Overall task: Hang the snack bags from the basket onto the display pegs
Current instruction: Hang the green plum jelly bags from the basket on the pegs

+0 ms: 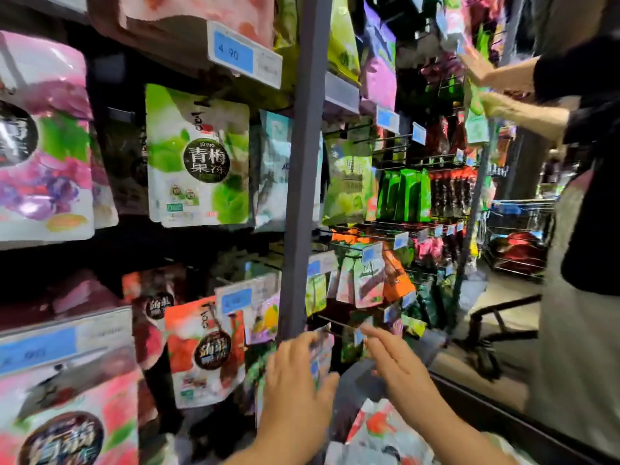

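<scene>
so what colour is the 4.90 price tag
The plastic price tag is blue and white, head view.

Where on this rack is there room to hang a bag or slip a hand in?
A bare peg juts right of the grey post, below the small green bags, above the snack bag in the left hand. Left of the post, big bags overlap tightly.

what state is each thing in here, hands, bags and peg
left hand, grips the small bag
small bag, upright, not yet on a peg
right hand, open, fingers straight toward the bare peg
bare peg, nothing hangs on it
green bag, hanging on the display
red-print bag, lying below the hands, unhung
</scene>
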`<move>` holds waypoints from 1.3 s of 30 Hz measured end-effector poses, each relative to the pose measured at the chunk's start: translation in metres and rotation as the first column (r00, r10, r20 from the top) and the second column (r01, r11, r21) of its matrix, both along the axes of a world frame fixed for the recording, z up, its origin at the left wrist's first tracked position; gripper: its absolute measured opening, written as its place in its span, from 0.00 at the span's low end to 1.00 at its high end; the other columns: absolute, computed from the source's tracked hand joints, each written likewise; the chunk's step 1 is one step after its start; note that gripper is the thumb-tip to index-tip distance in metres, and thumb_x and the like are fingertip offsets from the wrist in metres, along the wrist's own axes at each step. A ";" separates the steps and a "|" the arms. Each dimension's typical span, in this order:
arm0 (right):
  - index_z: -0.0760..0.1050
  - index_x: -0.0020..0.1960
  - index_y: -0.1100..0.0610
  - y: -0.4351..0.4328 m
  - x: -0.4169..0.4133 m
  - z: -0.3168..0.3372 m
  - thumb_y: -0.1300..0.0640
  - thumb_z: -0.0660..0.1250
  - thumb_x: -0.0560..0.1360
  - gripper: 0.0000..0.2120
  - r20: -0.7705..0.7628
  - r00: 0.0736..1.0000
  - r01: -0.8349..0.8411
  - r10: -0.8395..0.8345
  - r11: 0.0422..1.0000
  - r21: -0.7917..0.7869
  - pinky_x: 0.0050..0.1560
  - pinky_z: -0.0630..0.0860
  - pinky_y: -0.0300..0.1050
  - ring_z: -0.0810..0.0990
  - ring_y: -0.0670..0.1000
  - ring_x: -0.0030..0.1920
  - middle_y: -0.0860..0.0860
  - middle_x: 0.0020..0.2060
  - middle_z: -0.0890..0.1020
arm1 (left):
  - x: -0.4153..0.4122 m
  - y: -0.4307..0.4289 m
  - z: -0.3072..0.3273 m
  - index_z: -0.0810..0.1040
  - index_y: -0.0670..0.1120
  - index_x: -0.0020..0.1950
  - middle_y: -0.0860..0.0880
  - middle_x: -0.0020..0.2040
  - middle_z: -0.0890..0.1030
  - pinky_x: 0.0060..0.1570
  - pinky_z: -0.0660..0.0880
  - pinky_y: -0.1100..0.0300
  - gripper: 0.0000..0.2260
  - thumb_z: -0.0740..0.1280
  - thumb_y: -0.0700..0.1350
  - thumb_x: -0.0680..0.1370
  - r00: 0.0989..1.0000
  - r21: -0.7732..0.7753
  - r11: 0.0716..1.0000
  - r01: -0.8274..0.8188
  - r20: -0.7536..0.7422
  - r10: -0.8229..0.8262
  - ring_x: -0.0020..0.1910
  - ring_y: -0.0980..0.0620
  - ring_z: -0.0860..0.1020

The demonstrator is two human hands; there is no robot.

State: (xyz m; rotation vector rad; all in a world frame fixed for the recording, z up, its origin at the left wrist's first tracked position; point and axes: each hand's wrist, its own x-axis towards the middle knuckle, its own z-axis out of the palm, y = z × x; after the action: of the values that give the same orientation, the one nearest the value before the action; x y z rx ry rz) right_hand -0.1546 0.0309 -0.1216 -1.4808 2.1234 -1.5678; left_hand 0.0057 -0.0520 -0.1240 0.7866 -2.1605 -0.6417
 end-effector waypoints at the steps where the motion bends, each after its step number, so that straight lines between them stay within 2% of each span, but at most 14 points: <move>1: 0.73 0.62 0.43 0.014 -0.011 -0.015 0.50 0.59 0.82 0.09 -0.017 1.000 0.026 -0.024 0.996 0.081 0.68 0.69 0.46 0.74 0.43 0.64 0.40 0.60 0.76 | -0.005 0.005 -0.018 0.56 0.61 0.71 0.60 0.62 0.62 0.65 0.55 0.63 0.26 0.61 0.61 0.75 0.998 0.033 0.999 0.026 0.056 -0.027 0.68 0.54 0.61; 3: 0.72 0.61 0.42 0.043 -0.029 -0.039 0.51 0.61 0.82 0.09 -0.111 0.992 0.085 -0.061 0.970 0.230 0.64 0.69 0.36 0.74 0.41 0.61 0.44 0.58 0.77 | -0.014 0.016 -0.054 0.51 0.63 0.70 0.63 0.62 0.63 0.67 0.56 0.62 0.31 0.53 0.67 0.69 0.979 0.060 0.992 0.110 0.167 -0.118 0.67 0.56 0.60; 6: 0.73 0.62 0.43 0.086 -0.050 -0.065 0.51 0.64 0.80 0.11 -0.155 0.985 0.143 -0.082 0.885 0.444 0.54 0.66 0.27 0.73 0.37 0.56 0.47 0.56 0.76 | -0.018 0.030 -0.096 0.57 0.62 0.72 0.63 0.63 0.65 0.67 0.57 0.62 0.27 0.58 0.65 0.75 0.920 0.051 0.974 0.219 0.322 -0.224 0.69 0.57 0.60; 9: 0.74 0.67 0.50 0.123 -0.068 -0.085 0.51 0.67 0.79 0.17 -0.214 0.970 0.222 -0.118 0.789 0.572 0.63 0.68 0.38 0.73 0.47 0.64 0.47 0.61 0.75 | -0.015 0.034 -0.112 0.70 0.59 0.68 0.59 0.61 0.74 0.63 0.60 0.63 0.28 0.51 0.70 0.74 0.886 -0.095 0.953 0.289 0.403 -0.229 0.65 0.57 0.68; 12: 0.75 0.68 0.53 0.147 -0.075 -0.102 0.50 0.69 0.78 0.20 -0.325 0.938 0.313 -0.121 0.702 0.640 0.64 0.66 0.40 0.74 0.52 0.65 0.51 0.62 0.77 | -0.015 0.036 -0.117 0.77 0.54 0.55 0.54 0.51 0.82 0.56 0.68 0.58 0.24 0.51 0.67 0.78 0.865 -0.185 0.927 0.327 0.452 -0.215 0.56 0.53 0.75; 16: 0.70 0.71 0.45 0.154 -0.076 -0.118 0.44 0.70 0.76 0.25 -0.400 0.912 0.362 -0.088 0.630 0.687 0.68 0.63 0.42 0.67 0.49 0.69 0.46 0.68 0.71 | -0.016 0.043 -0.118 0.73 0.47 0.37 0.45 0.39 0.81 0.40 0.65 0.55 0.30 0.39 0.65 0.74 0.854 -0.313 0.870 0.381 0.480 -0.202 0.43 0.45 0.77; 19: 0.66 0.73 0.41 0.151 -0.073 -0.120 0.39 0.71 0.72 0.32 -0.460 0.886 0.406 -0.058 0.578 0.708 0.74 0.58 0.49 0.60 0.48 0.75 0.44 0.74 0.64 | -0.015 0.042 -0.119 0.71 0.48 0.34 0.45 0.35 0.80 0.37 0.63 0.57 0.25 0.45 0.62 0.77 0.841 -0.308 0.871 0.384 0.506 -0.192 0.38 0.46 0.77; 23: 0.62 0.75 0.40 0.155 -0.074 -0.120 0.31 0.73 0.64 0.43 -0.441 0.896 0.348 0.046 0.545 0.763 0.76 0.47 0.52 0.51 0.49 0.78 0.44 0.78 0.55 | -0.018 0.041 -0.125 0.64 0.48 0.25 0.48 0.21 0.71 0.24 0.66 0.62 0.22 0.57 0.58 0.75 0.828 -0.417 0.829 0.373 0.554 -0.093 0.22 0.50 0.72; 25: 0.61 0.76 0.39 0.158 -0.073 -0.118 0.27 0.73 0.59 0.49 -0.396 0.908 0.283 0.134 0.500 0.819 0.77 0.41 0.53 0.45 0.48 0.79 0.44 0.79 0.51 | -0.017 0.043 -0.127 0.64 0.48 0.25 0.48 0.22 0.72 0.25 0.67 0.60 0.21 0.60 0.57 0.76 0.831 -0.405 0.833 0.376 0.546 -0.109 0.23 0.48 0.72; 28: 0.57 0.77 0.38 0.158 -0.068 -0.113 0.15 0.57 0.43 0.64 -0.318 0.905 0.191 0.281 0.399 0.897 0.75 0.33 0.56 0.36 0.48 0.79 0.44 0.80 0.45 | -0.014 0.045 -0.118 0.65 0.48 0.32 0.45 0.31 0.76 0.37 0.71 0.57 0.20 0.56 0.57 0.81 0.833 -0.339 0.862 0.378 0.531 -0.157 0.35 0.45 0.76; 31: 0.57 0.77 0.37 0.158 -0.062 -0.113 0.22 0.69 0.54 0.55 -0.305 0.888 0.182 0.345 0.344 0.921 0.75 0.31 0.60 0.33 0.50 0.78 0.44 0.80 0.42 | -0.013 0.050 -0.112 0.63 0.47 0.35 0.46 0.39 0.76 0.48 0.70 0.55 0.20 0.52 0.56 0.84 0.842 -0.285 0.881 0.377 0.503 -0.197 0.44 0.43 0.75; 34: 0.64 0.73 0.37 0.160 -0.059 -0.113 0.34 0.74 0.65 0.40 -0.306 0.903 0.172 0.302 0.398 0.901 0.76 0.32 0.60 0.37 0.48 0.79 0.43 0.80 0.46 | -0.010 0.051 -0.110 0.57 0.49 0.30 0.49 0.34 0.73 0.48 0.73 0.50 0.22 0.55 0.53 0.84 0.825 -0.255 0.876 0.410 0.512 -0.237 0.41 0.43 0.75; 38: 0.80 0.49 0.40 0.162 -0.063 -0.115 0.42 0.71 0.74 0.06 -0.267 0.944 0.118 0.196 0.554 0.824 0.77 0.36 0.53 0.50 0.44 0.79 0.41 0.77 0.60 | -0.012 0.050 -0.113 0.59 0.49 0.32 0.46 0.37 0.78 0.47 0.72 0.52 0.21 0.53 0.55 0.84 0.799 -0.277 0.865 0.419 0.565 -0.207 0.41 0.44 0.75; 39: 0.81 0.44 0.44 0.162 -0.064 -0.116 0.44 0.70 0.76 0.05 -0.263 0.945 0.109 0.192 0.575 0.811 0.77 0.37 0.50 0.52 0.43 0.79 0.40 0.76 0.63 | -0.013 0.049 -0.114 0.60 0.48 0.33 0.45 0.39 0.79 0.48 0.71 0.53 0.22 0.51 0.56 0.84 0.792 -0.282 0.869 0.407 0.582 -0.182 0.42 0.45 0.75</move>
State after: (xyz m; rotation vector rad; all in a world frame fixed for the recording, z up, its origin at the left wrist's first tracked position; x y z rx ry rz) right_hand -0.2188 0.1931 -0.2374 -1.4204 2.4026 -0.1350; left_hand -0.0070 -0.0030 -0.2381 0.4239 -2.8544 -0.1023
